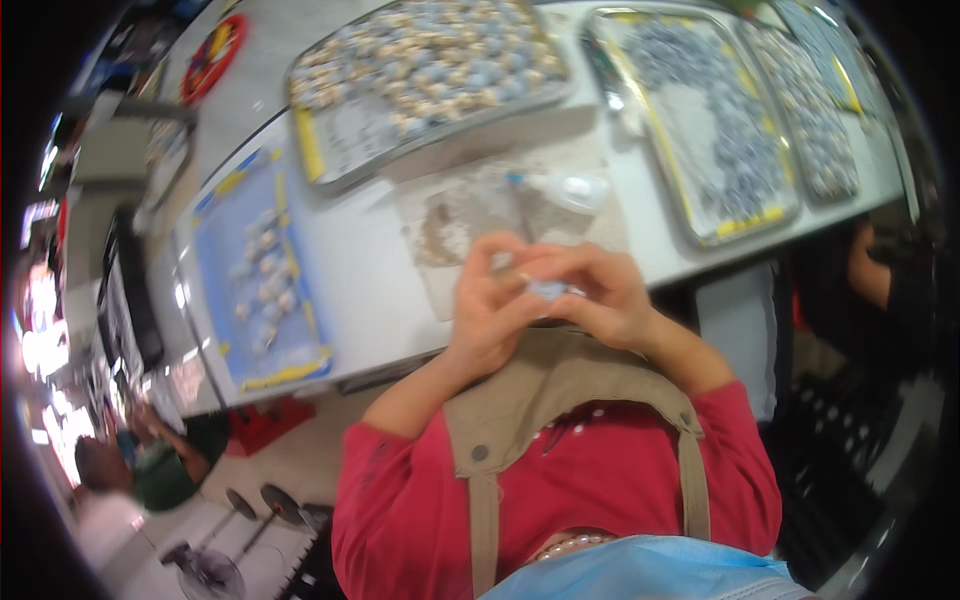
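Observation:
My left hand (487, 305) and my right hand (612, 298) meet in front of my chest, at the near edge of the white table (365, 285). The fingertips of both are closed round a small pale-blue piece (547, 289), whose exact kind is too blurred to tell. Just beyond the hands lies a stained, light-coloured mat (425, 215). A clear plastic container (577, 191) with a whitish look rests on it. To the left, a shallow blue tray (232, 300) with yellow tape holds several small cream and blue pieces (268, 275).
A large metal tray (310, 150) heaped with cream and blue pieces stands at the far side. At right are a tray (672, 215) of grey-blue pieces and a narrower full one (812, 120). A red round dish (212, 60) sits far left. Other people (165, 470) are nearby.

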### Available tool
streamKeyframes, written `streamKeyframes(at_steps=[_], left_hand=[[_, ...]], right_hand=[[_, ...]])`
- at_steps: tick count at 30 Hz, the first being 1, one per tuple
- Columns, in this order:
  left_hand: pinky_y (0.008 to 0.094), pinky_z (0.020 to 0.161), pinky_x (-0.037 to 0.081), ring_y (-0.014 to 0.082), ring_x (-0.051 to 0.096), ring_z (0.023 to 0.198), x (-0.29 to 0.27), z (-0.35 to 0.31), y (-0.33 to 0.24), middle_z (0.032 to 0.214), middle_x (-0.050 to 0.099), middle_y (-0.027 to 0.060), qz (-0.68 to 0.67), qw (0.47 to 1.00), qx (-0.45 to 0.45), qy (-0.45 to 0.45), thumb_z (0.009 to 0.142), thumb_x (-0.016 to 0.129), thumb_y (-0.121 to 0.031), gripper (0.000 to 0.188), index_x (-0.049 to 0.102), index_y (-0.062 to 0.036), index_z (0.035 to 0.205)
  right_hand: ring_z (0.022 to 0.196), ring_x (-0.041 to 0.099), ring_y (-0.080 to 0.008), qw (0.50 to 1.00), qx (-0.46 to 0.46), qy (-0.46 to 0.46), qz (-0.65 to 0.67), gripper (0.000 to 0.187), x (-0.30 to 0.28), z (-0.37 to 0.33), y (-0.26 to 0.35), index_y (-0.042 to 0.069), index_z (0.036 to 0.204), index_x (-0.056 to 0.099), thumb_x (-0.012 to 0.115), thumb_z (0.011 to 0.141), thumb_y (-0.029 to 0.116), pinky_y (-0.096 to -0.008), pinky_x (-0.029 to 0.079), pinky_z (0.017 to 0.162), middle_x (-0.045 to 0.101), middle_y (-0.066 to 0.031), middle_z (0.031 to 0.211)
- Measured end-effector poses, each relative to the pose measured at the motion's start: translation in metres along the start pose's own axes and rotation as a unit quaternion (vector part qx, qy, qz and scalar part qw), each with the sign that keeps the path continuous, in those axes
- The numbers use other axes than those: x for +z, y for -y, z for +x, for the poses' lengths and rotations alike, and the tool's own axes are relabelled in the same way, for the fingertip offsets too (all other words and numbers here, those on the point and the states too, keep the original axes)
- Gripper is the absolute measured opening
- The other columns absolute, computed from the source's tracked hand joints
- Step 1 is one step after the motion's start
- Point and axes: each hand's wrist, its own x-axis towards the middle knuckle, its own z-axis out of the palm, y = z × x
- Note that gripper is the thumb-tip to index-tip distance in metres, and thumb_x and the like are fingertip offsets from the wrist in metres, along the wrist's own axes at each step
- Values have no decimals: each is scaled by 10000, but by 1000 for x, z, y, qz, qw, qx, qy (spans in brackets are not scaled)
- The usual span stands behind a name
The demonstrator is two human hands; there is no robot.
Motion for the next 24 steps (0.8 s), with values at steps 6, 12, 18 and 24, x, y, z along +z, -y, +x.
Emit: streamKeyframes(at_steps=[6,12,18,24], left_hand=[[321,867,454,203,545,1046,4,-2,-9,1102,566,148,14,999,-13,-25,812,590,26,434,378,-76,1177],[240,741,461,88,558,830,-33,-20,-79,959,630,46,505,853,88,-98,767,634,27,311,553,-63,1054],[363,707,481,269,637,777,-102,-42,-184,885,659,99,842,360,99,-389,799,619,-154,206,619,-90,994],[349,714,487,276,616,849,-99,32,-180,945,636,90,832,500,159,-183,784,608,-84,238,603,-105,1021]], right_hand=[[1130,504,-184,997,-39,-14,71,315,11,0,-6,-34,1117,538,576,808,-82,-313,439,917,576,-142,1144],[965,562,-183,970,-108,7,-216,298,10,39,8,22,1056,582,663,770,1,-296,439,854,608,-112,1066],[885,579,-198,919,-126,-168,-333,173,-28,35,0,20,954,630,642,783,-3,-284,442,805,626,-95,937],[875,585,-198,901,-93,-227,-357,114,-34,26,-8,15,902,639,628,791,-9,-275,442,789,625,-90,897]])
